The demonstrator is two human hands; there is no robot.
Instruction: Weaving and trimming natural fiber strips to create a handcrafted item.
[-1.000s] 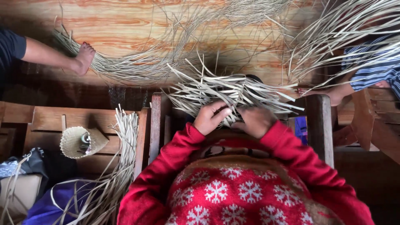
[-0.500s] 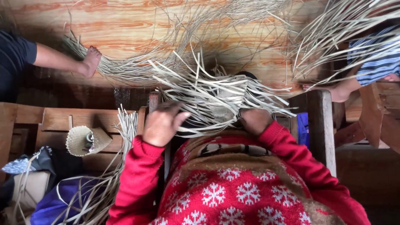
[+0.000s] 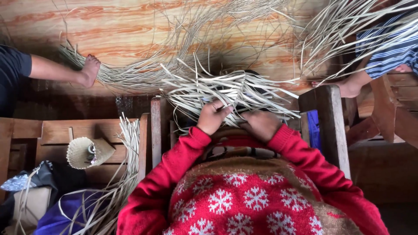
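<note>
Both hands grip the woven straw piece (image 3: 226, 93): left hand (image 3: 212, 116) curled, fingers pinching strips; right hand (image 3: 260, 124) closed over its lower edge.

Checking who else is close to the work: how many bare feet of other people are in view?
2. One foot at upper left presses on a strip bundle on the floor; another foot at right sits beside the wooden chair. More may be hidden under strips.
</note>
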